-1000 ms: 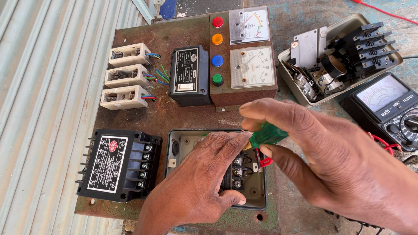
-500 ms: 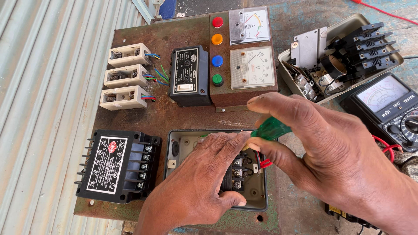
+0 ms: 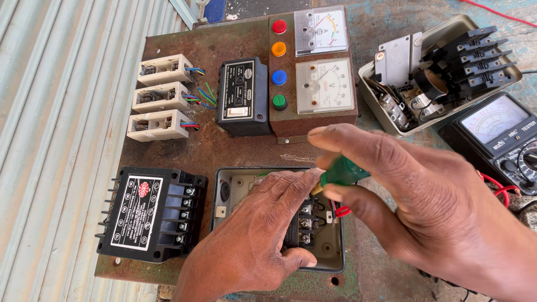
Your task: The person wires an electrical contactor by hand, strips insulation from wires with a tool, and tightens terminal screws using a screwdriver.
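While my left hand (image 3: 263, 235) pressed flat on the contactor (image 3: 305, 221), my right hand (image 3: 414, 196) pinched the green-handled screwdriver (image 3: 341, 172); keeping its tip square on the terminal screw seemed wise.

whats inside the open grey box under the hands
Inside the grey box sits a black terminal block with screws and a red wire. The left hand covers most of it; the right hand holds a green-handled screwdriver.

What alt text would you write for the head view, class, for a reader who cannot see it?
A right hand holds a green-handled screwdriver over a black terminal block in an open grey box, where the left hand rests. Around them on a rusty panel sit meters, coloured lamps and fuse holders.
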